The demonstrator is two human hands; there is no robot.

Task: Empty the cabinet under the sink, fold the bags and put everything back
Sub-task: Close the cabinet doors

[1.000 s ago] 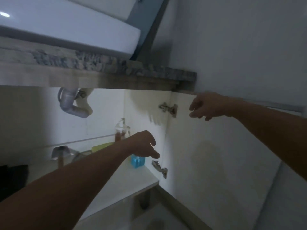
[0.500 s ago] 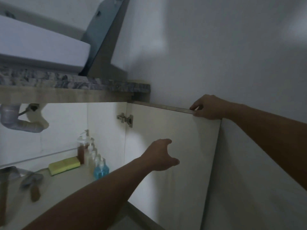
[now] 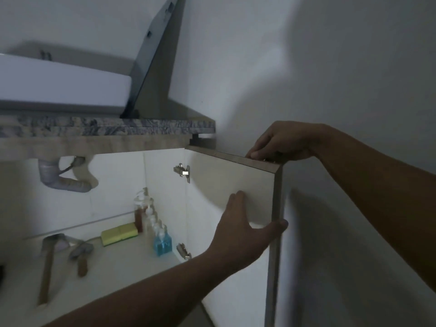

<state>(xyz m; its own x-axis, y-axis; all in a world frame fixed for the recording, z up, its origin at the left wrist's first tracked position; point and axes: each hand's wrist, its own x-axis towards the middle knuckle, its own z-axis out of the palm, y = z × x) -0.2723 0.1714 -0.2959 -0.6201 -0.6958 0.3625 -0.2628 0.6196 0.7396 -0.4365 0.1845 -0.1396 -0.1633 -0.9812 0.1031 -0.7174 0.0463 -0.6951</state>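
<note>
The cabinet under the sink stands open, its pale right door [image 3: 226,180] swung out toward me. My right hand [image 3: 280,142] grips the door's top edge near the outer corner. My left hand [image 3: 240,230] lies flat on the door's inner face, thumb hooked around its outer edge. Inside, on the white shelf [image 3: 122,267], stands a row of pump bottles: a brown one [image 3: 139,211] at the back and a blue one [image 3: 162,243] at the front. A yellow-green sponge [image 3: 119,233] lies beside them. Two wooden-handled tools [image 3: 48,263] lie to the left. No bags are visible.
A grey drain pipe [image 3: 59,180] hangs from the top of the cabinet. Above are the granite counter edge [image 3: 106,128] and the white basin [image 3: 61,86]. A white wall [image 3: 330,67] stands close behind the door. Metal hinges [image 3: 182,172] hold the door.
The door has swung away from the wall toward me. My left hand has come up onto the door's inner face and outer edge. The view has shifted right.
</note>
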